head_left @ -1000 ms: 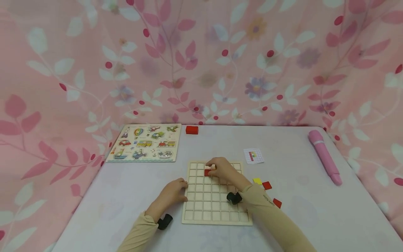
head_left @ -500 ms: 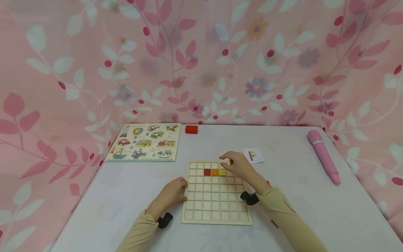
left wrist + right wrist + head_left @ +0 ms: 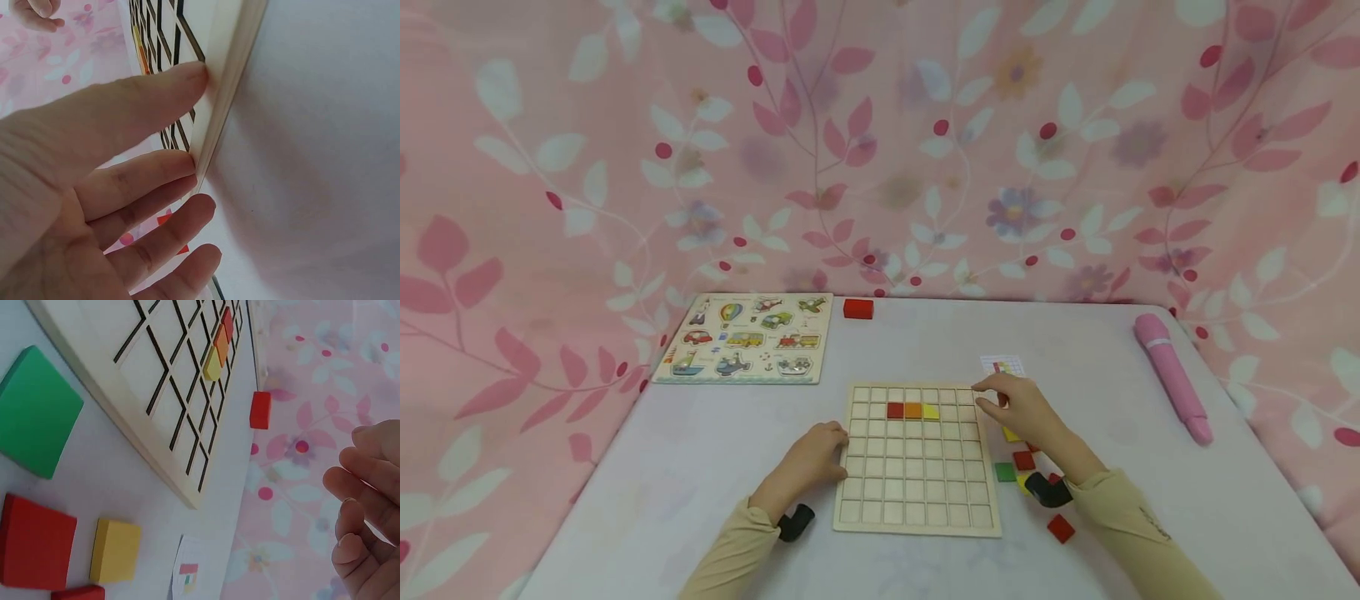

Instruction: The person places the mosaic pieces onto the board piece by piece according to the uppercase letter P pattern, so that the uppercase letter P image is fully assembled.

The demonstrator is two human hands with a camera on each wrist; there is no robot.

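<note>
The gridded board (image 3: 913, 490) is cream, its red tile (image 3: 896, 411), orange tile (image 3: 913, 411) and yellow tile (image 3: 931, 412) plain. The far curtain (image 3: 895, 192) is pink with white leaves, both sleeves (image 3: 733, 546) beige.

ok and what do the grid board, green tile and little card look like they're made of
Grid board: probably wood, matte, from its pale tan colour and plain edge.
Green tile: maybe painted wood or plastic, smooth and evenly coloured; the look leaves it open.
Card: likely printed paper, a thin white sheet with coloured squares.
</note>
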